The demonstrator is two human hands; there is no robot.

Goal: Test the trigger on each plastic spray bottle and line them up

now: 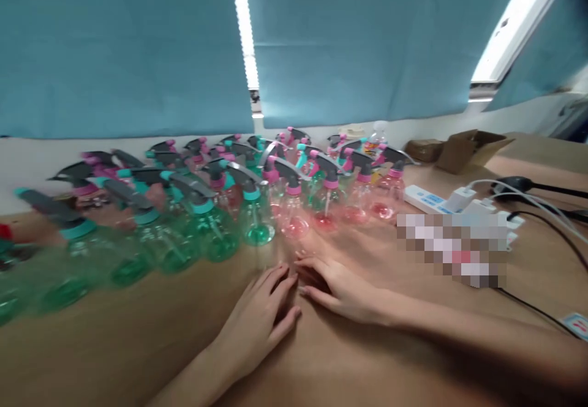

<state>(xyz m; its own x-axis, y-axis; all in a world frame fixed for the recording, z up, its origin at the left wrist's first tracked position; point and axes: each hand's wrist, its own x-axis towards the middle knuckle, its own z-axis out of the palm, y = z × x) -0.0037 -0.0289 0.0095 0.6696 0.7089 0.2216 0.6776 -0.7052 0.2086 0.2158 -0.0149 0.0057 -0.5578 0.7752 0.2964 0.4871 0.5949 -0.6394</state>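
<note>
My left hand lies on the brown table surface, fingers stretched out and holding nothing. Close by on its right, my right hand rests with its fingers apart, likewise holding nothing. Just beyond my fingertips stand spray bottles in several rows. Nearest are a clear green spray bottle with a turquoise collar and a clear pink spray bottle with a pink collar. Their trigger heads are grey. Another green spray bottle stands to the left; bottles at the far left are smeared by motion.
On the right lies a white power strip with plugs and cables, partly pixelated. Behind it sit an open cardboard box and a black object with a long handle. A blue covering hangs at the back, between bright light strips.
</note>
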